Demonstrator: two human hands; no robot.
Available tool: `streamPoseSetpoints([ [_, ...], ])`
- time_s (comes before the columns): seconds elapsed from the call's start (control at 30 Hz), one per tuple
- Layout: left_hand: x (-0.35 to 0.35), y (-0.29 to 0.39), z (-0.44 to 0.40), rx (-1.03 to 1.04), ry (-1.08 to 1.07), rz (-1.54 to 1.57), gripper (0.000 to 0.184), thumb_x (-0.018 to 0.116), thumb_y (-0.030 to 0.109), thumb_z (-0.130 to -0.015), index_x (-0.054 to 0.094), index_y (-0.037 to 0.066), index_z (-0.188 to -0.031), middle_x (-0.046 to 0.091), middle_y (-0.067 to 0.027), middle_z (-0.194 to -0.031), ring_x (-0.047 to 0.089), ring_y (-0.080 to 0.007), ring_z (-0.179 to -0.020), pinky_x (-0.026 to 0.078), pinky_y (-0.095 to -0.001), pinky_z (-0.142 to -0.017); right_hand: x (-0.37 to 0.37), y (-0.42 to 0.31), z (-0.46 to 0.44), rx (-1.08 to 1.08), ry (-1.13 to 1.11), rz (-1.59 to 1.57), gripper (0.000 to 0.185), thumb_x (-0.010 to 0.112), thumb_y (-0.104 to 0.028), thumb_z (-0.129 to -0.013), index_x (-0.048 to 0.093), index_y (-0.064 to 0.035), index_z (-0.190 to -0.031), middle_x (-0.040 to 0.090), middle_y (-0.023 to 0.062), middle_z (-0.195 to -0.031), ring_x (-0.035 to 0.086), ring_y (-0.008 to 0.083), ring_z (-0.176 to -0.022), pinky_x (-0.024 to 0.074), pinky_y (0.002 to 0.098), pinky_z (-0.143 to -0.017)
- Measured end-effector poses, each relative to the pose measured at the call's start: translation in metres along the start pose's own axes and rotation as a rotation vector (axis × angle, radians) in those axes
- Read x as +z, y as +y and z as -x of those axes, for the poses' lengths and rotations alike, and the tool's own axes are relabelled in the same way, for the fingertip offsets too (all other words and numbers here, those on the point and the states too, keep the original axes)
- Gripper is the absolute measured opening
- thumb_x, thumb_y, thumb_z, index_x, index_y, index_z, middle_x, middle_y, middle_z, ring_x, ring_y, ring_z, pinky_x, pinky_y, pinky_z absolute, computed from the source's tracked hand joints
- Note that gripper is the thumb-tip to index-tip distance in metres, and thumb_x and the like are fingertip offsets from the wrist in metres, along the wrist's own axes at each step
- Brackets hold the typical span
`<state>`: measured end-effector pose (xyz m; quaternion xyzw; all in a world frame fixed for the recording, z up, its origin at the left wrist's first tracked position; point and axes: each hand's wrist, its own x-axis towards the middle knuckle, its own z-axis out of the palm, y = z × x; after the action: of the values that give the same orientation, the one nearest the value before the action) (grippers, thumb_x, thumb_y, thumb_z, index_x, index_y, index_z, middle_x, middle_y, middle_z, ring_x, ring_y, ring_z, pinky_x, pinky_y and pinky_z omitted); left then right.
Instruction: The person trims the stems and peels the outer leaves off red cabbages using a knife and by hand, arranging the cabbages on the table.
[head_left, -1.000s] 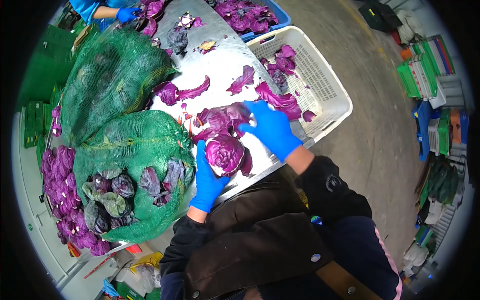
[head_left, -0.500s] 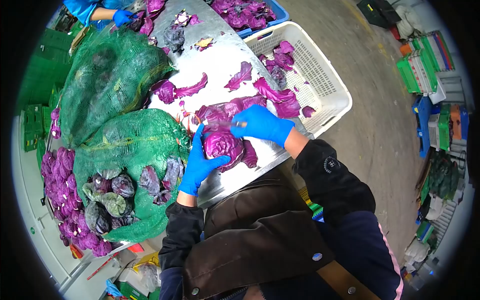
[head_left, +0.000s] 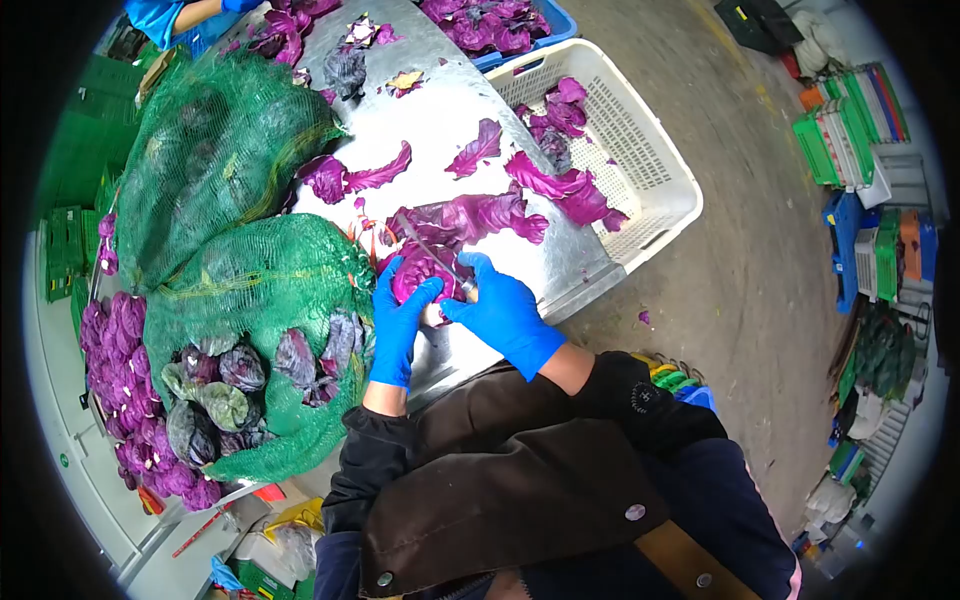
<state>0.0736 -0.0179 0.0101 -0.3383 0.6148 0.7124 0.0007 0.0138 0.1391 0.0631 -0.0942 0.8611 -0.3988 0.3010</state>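
Observation:
My left hand (head_left: 398,325), in a blue glove, is closed around the near left side of a red cabbage (head_left: 421,278) at the metal table's near edge. In my right hand (head_left: 512,318), also gloved in blue, is a knife (head_left: 428,247). Its blade points up and left across the cabbage, and the fingers hide most of the handle. My right thumb reaches the cabbage's near side. Loose purple cabbage leaves (head_left: 470,220) lie just beyond. Left of my hands is an open green mesh bag (head_left: 285,262) with several untrimmed cabbages (head_left: 243,369).
Another full mesh bag (head_left: 215,150) lies farther up the table (head_left: 425,130). A white crate (head_left: 655,150) with some leaves stands at its right side, near a blue crate (head_left: 555,20) of leaves. Trimmed cabbages (head_left: 122,350) are piled at left. A co-worker's sleeve (head_left: 150,18) shows at top left.
My right hand has moved down and left, bringing the knife against the cabbage. A small purple piece now lies on the floor. The co-worker's hand has shifted up towards the frame's edge.

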Motion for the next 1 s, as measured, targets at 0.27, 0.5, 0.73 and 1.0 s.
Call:
streamPoseSetpoints([
  [0.27, 0.007, -0.011, 0.016, 0.058, 0.039, 0.081, 0.088, 0.088, 0.013, -0.065, 0.037, 0.004, -0.137, 0.050, -0.0170, -0.128, 0.054, -0.0257, -0.114, 0.048, -0.0364, -0.097, 0.011, 0.034, -0.004, -0.052, 0.008, -0.254, 0.058, 0.072, -0.015, -0.073, 0.049, -0.0044, -0.125, 0.066, 0.0178, -0.090, 0.066, 0.0318, -0.081, 0.0519, 0.0398, -0.072],
  [0.5, -0.004, 0.002, 0.009, -0.127, 0.066, 0.260, 0.071, 0.079, 0.017, -0.075, 0.043, 0.009, -0.136, 0.056, -0.0151, -0.122, 0.059, -0.0266, -0.106, 0.052, -0.0395, -0.088, -0.030, 0.051, -0.032, 0.213, -0.266, -1.011, 0.043, 0.062, 0.000, -0.074, 0.056, -0.0037, -0.116, 0.060, 0.0086, -0.070, 0.056, 0.0116, -0.051, 0.0443, 0.0238, -0.044],
  [0.73, 0.010, 0.016, 0.003, -0.188, 0.094, 0.158, 0.073, 0.076, 0.038, -0.079, 0.042, 0.009, -0.137, 0.059, -0.0128, -0.122, 0.061, -0.0230, -0.103, 0.054, -0.0382, -0.081, -0.007, 0.018, 0.000, -0.276, 0.115, 0.234, 0.075, 0.061, -0.054, -0.086, 0.038, -0.0088, -0.142, 0.065, 0.0145, -0.076, 0.065, 0.0336, -0.064, 0.0502, 0.0441, -0.056],
  [1.0, 0.012, -0.004, -0.002, -0.292, 0.147, 0.162, 0.058, 0.061, 0.057, -0.082, 0.050, 0.015, -0.120, 0.055, -0.0064, -0.099, 0.060, -0.0220, -0.082, 0.056, -0.0455, -0.065, 0.017, 0.030, 0.009, -0.323, 0.270, 0.462, 0.081, 0.057, -0.045, -0.092, 0.018, -0.0091, -0.152, 0.058, 0.0129, -0.073, 0.056, 0.0283, -0.048, 0.0473, 0.0426, -0.045],
])
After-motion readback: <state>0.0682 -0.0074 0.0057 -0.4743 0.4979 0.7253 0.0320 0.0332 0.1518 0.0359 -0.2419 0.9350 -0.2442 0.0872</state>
